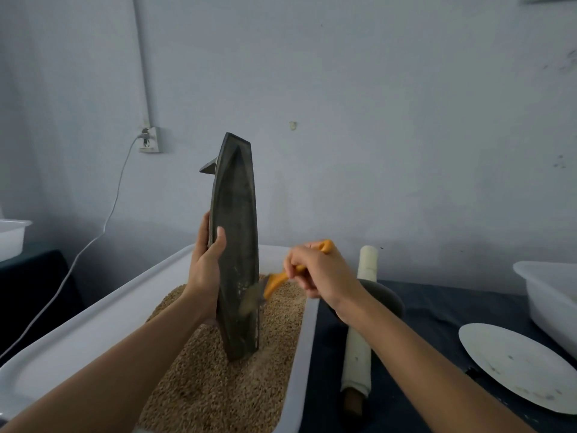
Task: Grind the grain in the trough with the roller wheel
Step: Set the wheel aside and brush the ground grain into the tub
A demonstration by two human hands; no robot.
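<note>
While hands brush the trough (236, 245) — roller wheel (363, 310) (plate (515, 364) beside) waits.

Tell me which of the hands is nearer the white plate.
Right. The right hand, gripping the orange brush, is over the tub's right side, toward the white plate; the left hand grips the upright trough farther left.

The trough (235, 245) is standing on end in the grain (215, 385) inside the big tub (93, 323). Right of the tub, the roller wheel (363, 310) is lying on the table (421, 354). Farther right of the tub, a plate (515, 364) is sitting before another tub (549, 295).
</note>
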